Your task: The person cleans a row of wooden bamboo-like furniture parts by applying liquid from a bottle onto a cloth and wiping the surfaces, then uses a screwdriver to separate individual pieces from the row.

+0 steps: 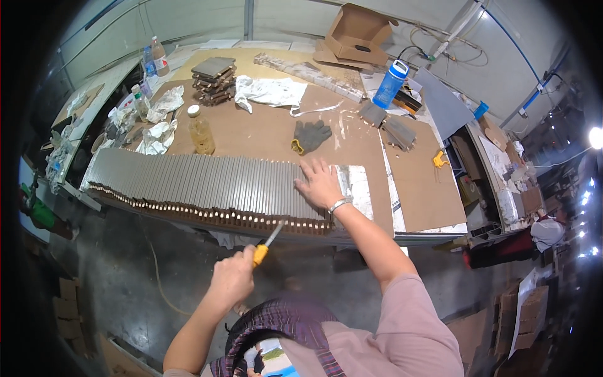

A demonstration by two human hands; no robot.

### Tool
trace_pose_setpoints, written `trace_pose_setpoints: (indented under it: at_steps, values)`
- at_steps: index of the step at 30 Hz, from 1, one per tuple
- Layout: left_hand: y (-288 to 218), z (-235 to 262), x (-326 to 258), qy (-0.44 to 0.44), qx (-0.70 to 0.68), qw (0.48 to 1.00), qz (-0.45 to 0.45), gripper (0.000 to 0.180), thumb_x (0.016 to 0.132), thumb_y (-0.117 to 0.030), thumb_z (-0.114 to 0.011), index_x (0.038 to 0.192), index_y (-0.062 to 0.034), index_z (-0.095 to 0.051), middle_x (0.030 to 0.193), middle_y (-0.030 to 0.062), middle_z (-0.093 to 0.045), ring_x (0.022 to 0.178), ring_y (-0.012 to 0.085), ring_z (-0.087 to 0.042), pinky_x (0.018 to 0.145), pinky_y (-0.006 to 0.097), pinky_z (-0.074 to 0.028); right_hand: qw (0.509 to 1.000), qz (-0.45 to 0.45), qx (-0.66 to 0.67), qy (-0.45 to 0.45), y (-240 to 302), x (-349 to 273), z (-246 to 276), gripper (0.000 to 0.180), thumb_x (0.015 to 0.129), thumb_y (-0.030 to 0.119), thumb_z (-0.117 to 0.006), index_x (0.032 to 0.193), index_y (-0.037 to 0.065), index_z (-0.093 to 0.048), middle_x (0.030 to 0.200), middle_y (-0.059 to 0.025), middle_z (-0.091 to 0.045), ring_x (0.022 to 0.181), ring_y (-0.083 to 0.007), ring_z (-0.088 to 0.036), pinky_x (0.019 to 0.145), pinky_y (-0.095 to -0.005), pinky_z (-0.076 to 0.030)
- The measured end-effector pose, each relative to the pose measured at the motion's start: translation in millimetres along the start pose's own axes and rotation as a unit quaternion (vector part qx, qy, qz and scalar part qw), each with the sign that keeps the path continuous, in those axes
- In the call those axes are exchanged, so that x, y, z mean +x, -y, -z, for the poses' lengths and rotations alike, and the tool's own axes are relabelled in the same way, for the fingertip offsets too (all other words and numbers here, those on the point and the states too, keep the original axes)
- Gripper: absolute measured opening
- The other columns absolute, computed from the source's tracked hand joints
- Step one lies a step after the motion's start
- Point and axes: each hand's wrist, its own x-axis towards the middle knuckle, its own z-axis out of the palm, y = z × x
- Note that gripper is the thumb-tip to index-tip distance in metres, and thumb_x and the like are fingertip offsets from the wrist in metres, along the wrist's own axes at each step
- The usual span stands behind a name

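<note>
A long row of thin grey strips (207, 185), packed side by side, lies along the near edge of the table. Their near ends are brown with pale spots. My right hand (319, 183) lies flat on the row's right end, fingers spread. Just in front of the near edge, my left hand (232, 276) is closed round a yellow-handled tool (260, 254) with a narrow metal blade. The blade's tip points up toward the strips' brown ends; I cannot tell whether it touches them. Beyond my right hand rests a dark grey work glove (311, 136) with a yellow cuff.
A bottle of yellowish liquid (201, 132) stands behind the row. Farther back are stacked grey pieces (215, 78), a white cloth (270, 93), a blue bottle (391, 85) and an open cardboard box (358, 38). More grey pieces (397, 133) lie at the right.
</note>
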Motion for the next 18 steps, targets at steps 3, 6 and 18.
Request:
trace_pose_setpoints:
  at_steps: [3, 6, 18]
  values:
    - [-5.2, 4.9, 6.8, 0.006, 0.009, 1.000, -0.010, 0.044, 0.083, -0.005, -0.059, 0.126, -0.0018, -0.052, 0.089, 0.0195, -0.068, 0.075, 0.0378, -0.070, 0.065, 0.047, -0.056, 1.000, 0.000, -0.019, -0.021, 3.7, -5.3, -4.8, 0.068, 0.097, 0.058, -0.048, 0.151, 0.016, -0.043, 0.156, -0.0171, -0.039, 0.147, -0.0362, -0.029, 0.117, -0.0609, -0.021]
    - [-18.5, 0.2, 6.9, 0.031, -0.004, 0.998, -0.047, 0.043, 0.083, -0.006, -0.059, 0.126, -0.0015, -0.052, 0.089, 0.0182, -0.068, 0.076, 0.0373, -0.070, 0.065, 0.047, -0.056, 1.000, -0.010, -0.011, -0.026, 6.0, -7.1, -5.1, 0.070, 0.096, 0.059, -0.049, 0.151, 0.016, -0.042, 0.155, -0.0181, -0.039, 0.147, -0.0359, -0.030, 0.115, -0.0639, -0.021]
    - [1.8, 2.9, 11.0, 0.010, -0.018, 1.000, -0.014, 0.043, 0.082, -0.007, -0.060, 0.125, -0.0035, -0.054, 0.089, 0.0199, -0.069, 0.076, 0.0398, -0.070, 0.068, 0.050, -0.055, 1.000, 0.000, 0.007, -0.022, 14.0, -8.8, 1.4, 0.070, 0.095, 0.057, -0.053, 0.150, 0.014, -0.043, 0.157, -0.0185, -0.036, 0.147, -0.0345, -0.029, 0.115, -0.0643, -0.021]
